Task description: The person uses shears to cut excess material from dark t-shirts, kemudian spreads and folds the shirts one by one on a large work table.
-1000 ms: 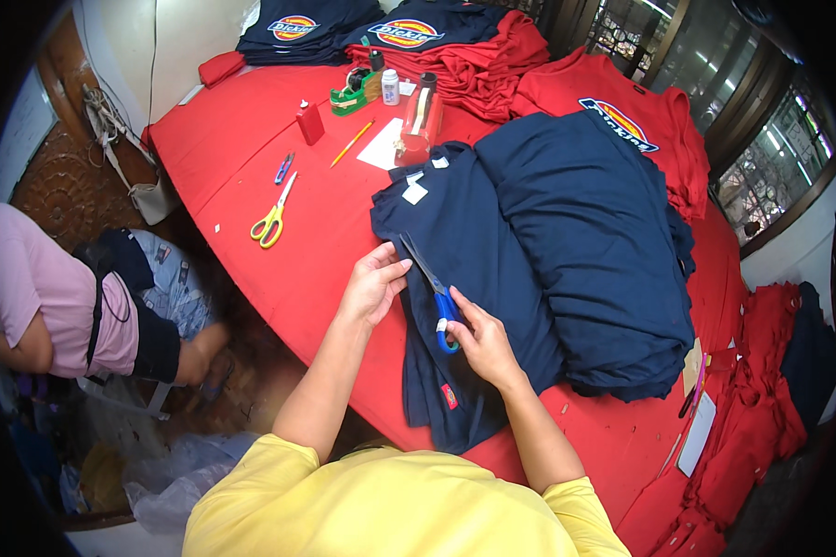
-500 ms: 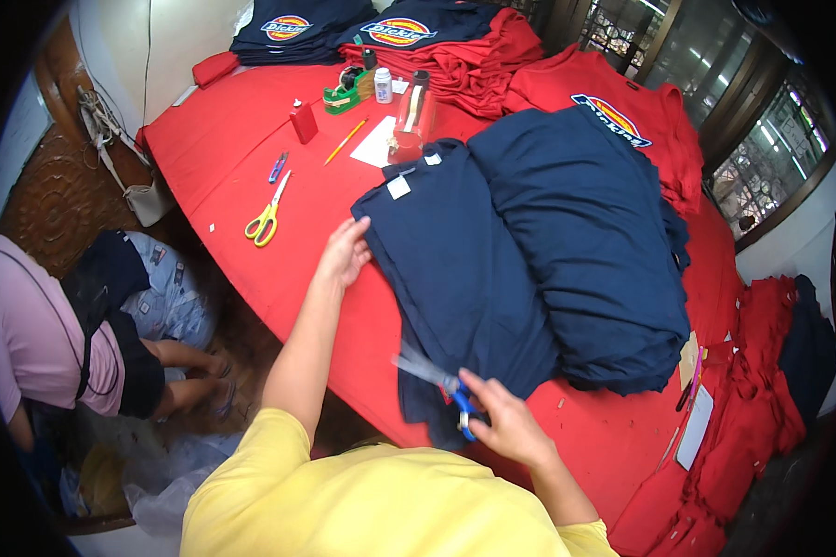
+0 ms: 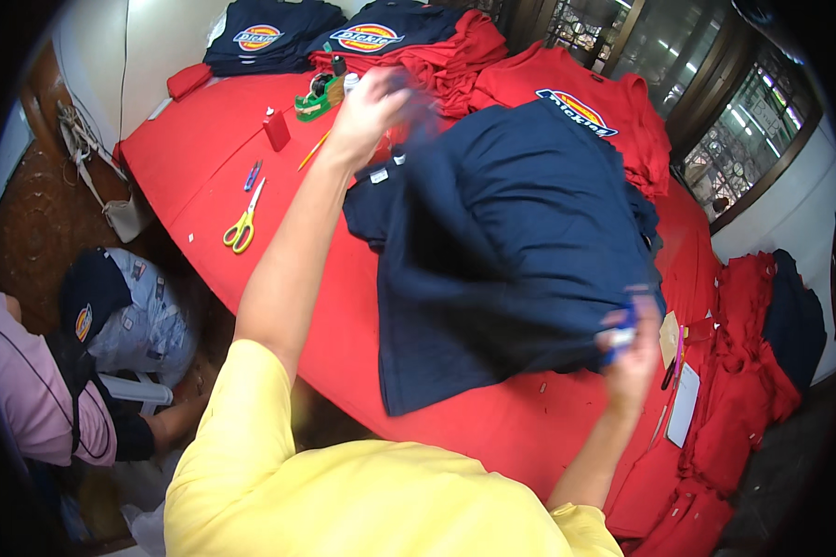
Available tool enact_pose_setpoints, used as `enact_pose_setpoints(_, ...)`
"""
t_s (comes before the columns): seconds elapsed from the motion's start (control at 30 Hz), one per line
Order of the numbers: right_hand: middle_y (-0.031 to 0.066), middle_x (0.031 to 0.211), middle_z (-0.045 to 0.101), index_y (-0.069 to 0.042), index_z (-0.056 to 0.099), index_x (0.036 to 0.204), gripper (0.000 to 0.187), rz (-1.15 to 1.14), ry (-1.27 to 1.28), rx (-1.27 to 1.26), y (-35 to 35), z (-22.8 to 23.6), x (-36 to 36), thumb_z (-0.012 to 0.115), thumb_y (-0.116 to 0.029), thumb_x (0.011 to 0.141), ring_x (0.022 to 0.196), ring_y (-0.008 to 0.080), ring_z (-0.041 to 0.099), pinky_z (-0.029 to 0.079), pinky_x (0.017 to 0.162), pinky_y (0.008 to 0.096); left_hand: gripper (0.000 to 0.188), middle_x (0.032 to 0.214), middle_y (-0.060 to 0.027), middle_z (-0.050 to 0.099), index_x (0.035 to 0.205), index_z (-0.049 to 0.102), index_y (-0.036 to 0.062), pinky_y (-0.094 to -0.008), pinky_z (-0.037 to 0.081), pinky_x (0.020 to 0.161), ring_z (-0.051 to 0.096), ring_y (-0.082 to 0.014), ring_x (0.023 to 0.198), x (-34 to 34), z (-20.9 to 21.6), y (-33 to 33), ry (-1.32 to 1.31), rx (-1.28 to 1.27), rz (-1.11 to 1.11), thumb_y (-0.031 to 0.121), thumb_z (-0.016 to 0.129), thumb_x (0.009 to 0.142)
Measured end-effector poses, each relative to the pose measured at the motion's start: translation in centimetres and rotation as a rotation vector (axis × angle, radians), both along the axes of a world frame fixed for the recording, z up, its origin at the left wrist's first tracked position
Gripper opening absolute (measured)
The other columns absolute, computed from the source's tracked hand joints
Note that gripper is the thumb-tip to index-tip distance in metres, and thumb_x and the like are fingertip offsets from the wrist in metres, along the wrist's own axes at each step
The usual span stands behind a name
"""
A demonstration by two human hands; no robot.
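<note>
My left hand (image 3: 373, 113) is raised over the far part of the table, closed on the edge of a navy T-shirt (image 3: 437, 325), which hangs blurred and billowing below it. My right hand (image 3: 633, 348), smeared by motion, is closed round small scissors with blue handles (image 3: 622, 336) at the shirt's right side. Whether it also grips the cloth I cannot tell. Under and behind the lifted shirt lies a thick pile of navy garments (image 3: 548, 176). Another navy shirt with a white neck label (image 3: 379, 174) shows at the left of it.
On the red-covered table (image 3: 204, 139) lie yellow-handled scissors (image 3: 240, 230), a thread snipper (image 3: 253, 175), a red bottle (image 3: 275, 130), a pencil (image 3: 313, 151) and a green tape dispenser (image 3: 318, 100). Folded shirts (image 3: 279, 51) are stacked behind. A person in pink (image 3: 42, 371) bends at the left.
My left hand has moved up and away, lifting the navy shirt off the table. My right hand has swung right with the blue scissors. The person in pink has bent lower.
</note>
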State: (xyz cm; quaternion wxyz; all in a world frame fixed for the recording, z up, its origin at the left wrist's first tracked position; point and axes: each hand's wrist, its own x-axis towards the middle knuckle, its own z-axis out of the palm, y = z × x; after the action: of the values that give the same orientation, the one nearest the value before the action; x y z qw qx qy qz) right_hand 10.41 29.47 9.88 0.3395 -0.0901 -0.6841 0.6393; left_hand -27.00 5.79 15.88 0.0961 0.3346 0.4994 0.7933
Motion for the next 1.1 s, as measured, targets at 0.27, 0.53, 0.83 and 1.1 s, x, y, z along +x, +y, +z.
enact_pose_setpoints(0.27,0.0056,0.096,0.054,-0.004,0.038,0.138,0.053,-0.690,0.048,0.094,7.4,-5.4,9.6,0.055,0.001,0.088,0.078,0.0116,0.056,0.048,0.068,0.0242,0.045,0.111,-0.0159,0.064,0.119,0.058,0.0017,-0.0333,0.047,0.090,0.062,-0.0244,0.105,5.9,-1.6,-2.4,0.638,-0.727,0.036,0.033,0.064,0.087)
enact_pose_setpoints(0.53,0.0121,0.110,0.055,-0.001,0.035,0.139,0.054,-0.018,-0.173,-0.078,-8.1,-6.5,-0.1,0.044,0.009,0.087,0.093,0.0216,0.065,0.054,0.083,0.0329,0.035,0.080,-0.0175,0.064,0.082,0.063,0.0011,-0.0456,0.052,0.068,0.065,-0.0359,0.075,19.1,-17.6,-7.9,0.494,-1.355,0.235,0.035,0.068,0.081)
enact_pose_setpoints(0.83,0.0184,0.104,0.054,0.002,0.041,0.135,0.056,-0.172,-0.273,0.694,-9.8,-14.6,-5.0,0.050,0.009,0.080,0.090,0.0317,0.056,0.046,0.082,0.0362,0.033,0.067,-0.0112,0.061,0.074,0.056,0.0020,-0.0366,0.045,0.056,0.055,-0.0189,0.054,24.6,-16.9,-10.5,-0.080,-1.169,0.202,0.030,0.066,0.087)
enact_pose_setpoints(1.1,0.0178,0.105,0.054,0.002,0.041,0.135,0.055,-0.180,-0.259,0.652,-9.6,-14.9,-4.0,0.050,0.008,0.081,0.094,0.0310,0.056,0.045,0.085,0.0364,0.039,0.113,-0.0105,0.062,0.123,0.047,0.0017,-0.0421,0.050,0.088,0.062,-0.0206,0.103,28.4,-18.2,-8.6,-1.229,-0.154,-0.327,0.023,0.060,0.093)
